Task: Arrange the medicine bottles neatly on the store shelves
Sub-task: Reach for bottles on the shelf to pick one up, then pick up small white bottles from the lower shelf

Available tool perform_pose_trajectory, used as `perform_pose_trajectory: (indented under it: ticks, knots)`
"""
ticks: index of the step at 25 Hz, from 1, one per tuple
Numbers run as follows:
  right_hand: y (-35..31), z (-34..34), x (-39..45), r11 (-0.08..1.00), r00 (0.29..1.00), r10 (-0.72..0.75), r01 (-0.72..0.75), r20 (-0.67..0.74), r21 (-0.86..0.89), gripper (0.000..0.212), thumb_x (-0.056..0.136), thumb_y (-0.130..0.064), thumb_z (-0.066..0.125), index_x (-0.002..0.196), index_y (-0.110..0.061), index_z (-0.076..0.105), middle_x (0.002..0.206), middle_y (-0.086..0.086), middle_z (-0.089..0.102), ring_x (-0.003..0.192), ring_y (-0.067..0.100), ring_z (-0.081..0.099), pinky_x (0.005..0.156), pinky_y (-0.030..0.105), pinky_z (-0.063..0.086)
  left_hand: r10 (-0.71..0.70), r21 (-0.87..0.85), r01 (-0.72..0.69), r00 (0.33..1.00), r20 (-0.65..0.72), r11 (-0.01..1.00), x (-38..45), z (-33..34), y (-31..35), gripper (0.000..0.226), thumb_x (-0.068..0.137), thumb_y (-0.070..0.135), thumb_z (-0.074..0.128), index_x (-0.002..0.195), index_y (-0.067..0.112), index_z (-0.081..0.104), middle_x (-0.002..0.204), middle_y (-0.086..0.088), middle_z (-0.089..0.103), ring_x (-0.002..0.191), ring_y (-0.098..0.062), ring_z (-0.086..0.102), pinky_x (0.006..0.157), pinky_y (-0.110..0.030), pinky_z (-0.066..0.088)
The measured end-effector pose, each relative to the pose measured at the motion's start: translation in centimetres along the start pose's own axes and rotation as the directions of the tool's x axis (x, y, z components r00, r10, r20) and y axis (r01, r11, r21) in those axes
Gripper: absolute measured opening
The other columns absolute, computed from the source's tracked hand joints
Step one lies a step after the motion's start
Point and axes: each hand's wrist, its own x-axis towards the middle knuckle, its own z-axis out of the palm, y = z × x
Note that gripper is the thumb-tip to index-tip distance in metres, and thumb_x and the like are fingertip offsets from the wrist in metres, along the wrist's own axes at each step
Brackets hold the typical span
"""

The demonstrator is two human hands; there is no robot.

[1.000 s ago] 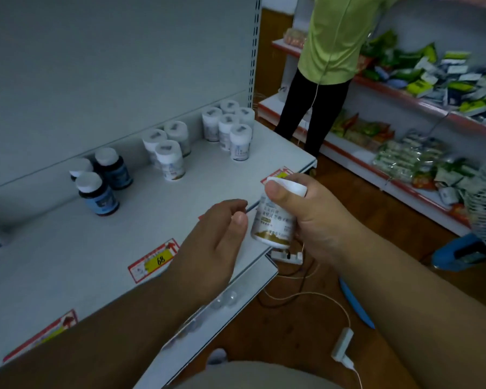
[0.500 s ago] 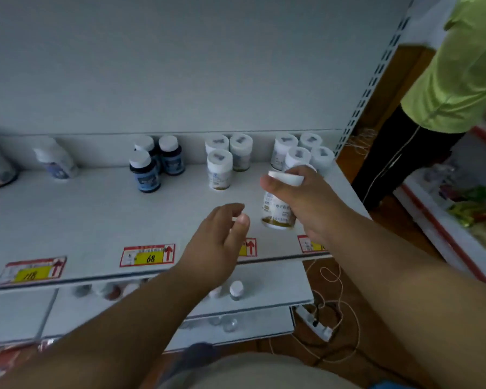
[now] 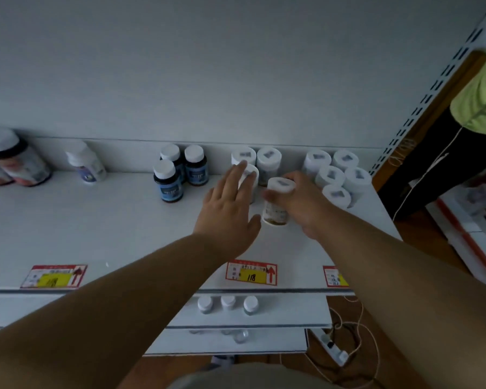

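The red-bordered price tag at the centre of the near shelf edge reads "118" on its yellow field beside a red arrow; all other tags and bottle labels are illegible.

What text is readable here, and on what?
"118": middle price tag on the shelf edge.
Left price tag: yellow field, number blurred.
Right price tag: partly hidden by the arm, unreadable.
Bottle labels and cap stickers: too small and blurred to read.
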Motion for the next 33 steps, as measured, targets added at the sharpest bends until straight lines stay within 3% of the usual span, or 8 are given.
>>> perform_pose_trajectory:
  ticks: [3, 5, 8, 16, 19, 22, 27, 33]
  knots:
    - [0.5, 0.2, 1.0, 0.997, 0.997, -0.035, 0.030, -0.067, -0.075, 0.060, 0.070, -0.046, 0.084, 0.113, -0.028, 0.047, 0.104, -0.008, 0.061, 0.095, 0.013, 0.061, 0.078, 0.033, 0.052, 0.086, 0.078, -0.094, 0.991, 0.107, 0.993, 1.4, 0.3, -1.1, 0.081, 0.095, 0.041, 0.047, 0.156, 0.020, -0.001, 0.164, 0.004, -0.006, 0.150, -0.016, -0.005, 0.119, -0.034, 0.003]
    - [1.4, 0.4, 1.1, 0.980, 0.994, -0.072, 0.055, -0.081, -0.191, 0.061, 0.070, -0.043, 0.084, 0.115, -0.028, 0.047, 0.104, -0.010, 0.060, 0.094, 0.010, 0.059, 0.075, 0.031, 0.049, 0.098, 0.119, -0.120, 0.980, 0.176, 0.986, 1.8, 0.3, -1.6, 0.082, 0.095, 0.041, 0.046, 0.156, 0.019, -0.005, 0.164, 0.003, -0.007, 0.150, -0.015, -0.007, 0.119, -0.035, 0.005]
    - [2.1, 0.6, 1.3, 0.931, 0.991, -0.105, 0.069, -0.082, -0.359, 0.070, 0.061, -0.045, 0.082, 0.118, -0.026, 0.046, 0.113, -0.005, 0.060, 0.101, 0.018, 0.060, 0.086, 0.042, 0.053, 0.091, 0.122, -0.117, 0.975, 0.202, 0.986, 2.0, 0.1, -1.8, 0.082, 0.095, 0.039, 0.046, 0.156, 0.020, -0.005, 0.164, 0.003, -0.007, 0.150, -0.016, -0.007, 0.120, -0.037, 0.006]
    - [1.0, 2.1, 2.7, 0.920, 0.976, -0.147, 0.075, -0.161, -0.385, 0.060, 0.071, -0.039, 0.079, 0.117, -0.021, 0.046, 0.114, 0.000, 0.061, 0.101, 0.023, 0.062, 0.085, 0.047, 0.054, 0.115, 0.129, -0.141, 0.976, 0.185, 0.982, 2.3, -0.3, -1.6, 0.080, 0.092, 0.036, 0.048, 0.156, 0.018, 0.003, 0.164, 0.002, 0.001, 0.150, -0.016, -0.001, 0.119, -0.035, 0.010]
    - [0.9, 2.1, 2.4, 0.915, 0.973, -0.147, 0.066, -0.176, -0.398, 0.076, 0.072, -0.039, 0.081, 0.133, -0.019, 0.040, 0.130, 0.006, 0.055, 0.118, 0.028, 0.057, 0.097, 0.049, 0.049, 0.110, 0.122, -0.134, 0.976, 0.186, 0.983, 2.3, -0.6, -1.5, 0.081, 0.092, 0.037, 0.049, 0.156, 0.018, 0.003, 0.164, 0.002, 0.001, 0.150, -0.016, 0.000, 0.119, -0.035, 0.010]
    - [0.6, 1.8, -0.2, 0.895, 0.957, -0.193, 0.081, -0.218, -0.439, 0.097, 0.077, -0.035, 0.081, 0.151, -0.014, 0.022, 0.150, 0.013, 0.035, 0.138, 0.032, 0.037, 0.110, 0.045, 0.034, 0.079, 0.074, -0.086, 0.993, 0.085, 0.994, 1.0, -1.7, -0.7, 0.079, 0.090, 0.030, 0.053, 0.156, 0.021, 0.008, 0.163, 0.005, 0.006, 0.149, -0.015, 0.004, 0.119, -0.034, 0.009]
    - [0.3, 2.7, -6.6, 0.780, 0.787, -0.585, 0.478, -0.198, -0.405, 0.065, 0.077, -0.026, 0.081, 0.129, -0.010, 0.046, 0.128, 0.013, 0.049, 0.117, 0.031, 0.049, 0.093, 0.045, 0.048, -0.129, -0.002, 0.129, 0.989, -0.074, 0.992, -5.6, -3.0, 1.2, 0.066, 0.088, 0.029, 0.059, 0.148, 0.019, 0.033, 0.151, 0.000, 0.036, 0.138, -0.021, 0.032, 0.113, -0.035, 0.025]
    - [-3.2, 5.8, -13.1, 0.699, 0.753, -0.645, 0.651, 0.132, -0.298, 0.027, 0.088, -0.030, 0.069, 0.108, -0.017, 0.057, 0.092, -0.004, 0.060, 0.082, 0.009, 0.054, 0.071, 0.027, 0.045, -0.382, -0.104, 0.369, 0.910, -0.161, 0.924, -16.6, -4.7, -1.1, 0.052, 0.090, 0.029, 0.061, 0.140, 0.024, 0.044, 0.133, 0.003, 0.054, 0.122, -0.020, 0.049, 0.105, -0.038, 0.041]
